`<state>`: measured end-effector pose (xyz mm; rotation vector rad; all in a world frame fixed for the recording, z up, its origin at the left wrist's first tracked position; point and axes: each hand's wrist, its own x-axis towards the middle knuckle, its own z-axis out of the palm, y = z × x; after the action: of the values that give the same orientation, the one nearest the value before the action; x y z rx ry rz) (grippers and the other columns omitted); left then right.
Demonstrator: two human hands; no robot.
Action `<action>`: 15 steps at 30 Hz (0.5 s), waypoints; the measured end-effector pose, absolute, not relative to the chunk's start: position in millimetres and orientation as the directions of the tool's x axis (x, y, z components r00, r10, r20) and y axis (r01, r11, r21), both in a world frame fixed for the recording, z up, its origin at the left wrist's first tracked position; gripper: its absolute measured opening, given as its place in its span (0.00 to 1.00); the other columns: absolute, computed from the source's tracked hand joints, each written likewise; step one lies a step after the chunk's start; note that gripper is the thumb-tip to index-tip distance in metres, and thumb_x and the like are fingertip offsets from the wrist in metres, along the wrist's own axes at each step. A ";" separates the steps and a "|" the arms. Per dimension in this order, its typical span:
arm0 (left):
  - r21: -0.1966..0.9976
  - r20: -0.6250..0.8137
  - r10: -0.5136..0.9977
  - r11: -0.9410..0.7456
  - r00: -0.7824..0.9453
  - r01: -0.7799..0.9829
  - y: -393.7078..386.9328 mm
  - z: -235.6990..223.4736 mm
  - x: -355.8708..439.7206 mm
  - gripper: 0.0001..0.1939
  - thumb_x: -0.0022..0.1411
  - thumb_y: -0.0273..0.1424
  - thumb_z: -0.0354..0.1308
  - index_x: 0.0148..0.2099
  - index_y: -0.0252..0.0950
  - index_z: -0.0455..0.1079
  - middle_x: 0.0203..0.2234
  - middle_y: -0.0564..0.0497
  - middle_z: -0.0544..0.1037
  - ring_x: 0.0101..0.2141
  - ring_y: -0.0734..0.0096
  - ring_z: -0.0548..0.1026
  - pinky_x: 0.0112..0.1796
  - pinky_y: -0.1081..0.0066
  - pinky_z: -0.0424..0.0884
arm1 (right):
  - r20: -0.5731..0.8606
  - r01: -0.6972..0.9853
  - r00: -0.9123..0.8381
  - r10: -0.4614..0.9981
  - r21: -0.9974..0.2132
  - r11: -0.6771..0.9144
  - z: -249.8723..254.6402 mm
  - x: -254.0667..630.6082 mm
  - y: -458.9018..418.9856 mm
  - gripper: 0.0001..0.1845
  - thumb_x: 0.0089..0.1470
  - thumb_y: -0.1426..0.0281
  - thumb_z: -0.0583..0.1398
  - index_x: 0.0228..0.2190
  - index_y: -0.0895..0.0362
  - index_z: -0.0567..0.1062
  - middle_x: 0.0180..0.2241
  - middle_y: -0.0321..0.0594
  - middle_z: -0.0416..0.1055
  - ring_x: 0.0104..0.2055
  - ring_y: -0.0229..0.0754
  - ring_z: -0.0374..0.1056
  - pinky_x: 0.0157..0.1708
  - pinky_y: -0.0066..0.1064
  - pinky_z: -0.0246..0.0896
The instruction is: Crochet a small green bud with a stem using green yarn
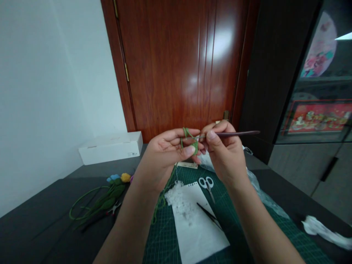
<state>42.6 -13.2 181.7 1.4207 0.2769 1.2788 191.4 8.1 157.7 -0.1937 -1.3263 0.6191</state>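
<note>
Between the thumb and fingers of my left hand (170,150) is a small piece of green crochet (195,145), with green yarn looped over the index finger. My right hand (224,146) grips a crochet hook (238,134) by its dark handle, the metal shaft pointing left. That shaft meets the green loops just above the crochet piece; whether the tip is through a stitch I cannot tell. Both hands are raised above the table, fingertips close together. From the left hand, green yarn (162,200) trails down onto the mat.
On the green cutting mat (162,245) lie white paper (198,234), fluffy stuffing (178,200), black tweezers (209,214) and white-handled scissors (208,185). Crocheted flowers (121,178), green stems and pliers (114,209) are at left. A white box (111,148) stands behind; a plastic bag (264,196) lies right.
</note>
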 end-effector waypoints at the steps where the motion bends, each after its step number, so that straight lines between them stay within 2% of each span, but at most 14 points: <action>1: 0.818 0.527 0.763 -0.336 0.375 -0.466 -13.3 180.7 43.8 0.15 0.53 0.20 0.69 0.44 0.29 0.80 0.31 0.45 0.83 0.31 0.66 0.80 0.31 0.70 0.77 | 0.863 -0.251 0.130 0.489 -0.448 0.858 156.1 191.9 9.1 0.15 0.58 0.61 0.68 0.31 0.50 0.67 0.32 0.31 0.70 0.29 0.35 0.68 0.30 0.29 0.70; 4: 0.799 0.558 0.774 -0.405 0.297 -0.445 -12.6 177.9 47.8 0.16 0.51 0.18 0.68 0.44 0.29 0.79 0.31 0.46 0.82 0.29 0.68 0.79 0.32 0.69 0.78 | 0.925 -0.063 0.163 0.342 -0.336 0.940 149.7 192.0 13.9 0.10 0.59 0.62 0.67 0.33 0.49 0.70 0.37 0.35 0.74 0.39 0.41 0.74 0.41 0.38 0.74; 6: 0.776 0.589 0.773 -0.462 0.234 -0.429 -12.9 176.6 50.3 0.15 0.50 0.16 0.67 0.42 0.30 0.78 0.30 0.48 0.82 0.28 0.69 0.79 0.32 0.69 0.78 | 0.962 0.055 0.154 0.225 -0.236 0.970 144.8 191.2 17.7 0.07 0.60 0.64 0.66 0.34 0.49 0.73 0.38 0.36 0.75 0.45 0.46 0.75 0.48 0.46 0.73; 8: 0.765 0.610 0.768 -0.507 0.194 -0.396 -14.4 176.1 52.2 0.14 0.50 0.16 0.67 0.40 0.31 0.77 0.28 0.50 0.81 0.28 0.69 0.79 0.33 0.69 0.78 | 0.978 0.144 0.151 0.142 -0.164 0.976 140.6 190.7 20.5 0.05 0.60 0.64 0.66 0.36 0.49 0.75 0.38 0.37 0.75 0.47 0.49 0.76 0.52 0.51 0.72; 11: 0.782 0.600 0.779 -0.524 0.180 -0.337 -17.1 176.2 53.3 0.12 0.51 0.16 0.68 0.38 0.34 0.76 0.28 0.51 0.81 0.27 0.69 0.79 0.33 0.69 0.78 | 0.978 0.188 0.178 0.113 -0.147 0.971 137.8 190.7 20.3 0.04 0.62 0.64 0.65 0.37 0.48 0.74 0.38 0.37 0.75 0.48 0.49 0.76 0.51 0.51 0.72; 15: 0.779 0.607 0.773 -0.531 0.185 -0.334 -16.1 175.3 53.8 0.13 0.52 0.16 0.68 0.37 0.35 0.74 0.29 0.51 0.82 0.26 0.69 0.80 0.32 0.68 0.78 | 0.969 0.245 0.175 0.177 -0.216 0.945 140.0 191.4 13.8 0.04 0.65 0.65 0.63 0.39 0.48 0.71 0.39 0.38 0.75 0.49 0.47 0.76 0.51 0.46 0.73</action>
<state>53.8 -16.1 175.3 1.5413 0.4353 1.5167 191.4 13.8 140.0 -0.3591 -1.4036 -0.0501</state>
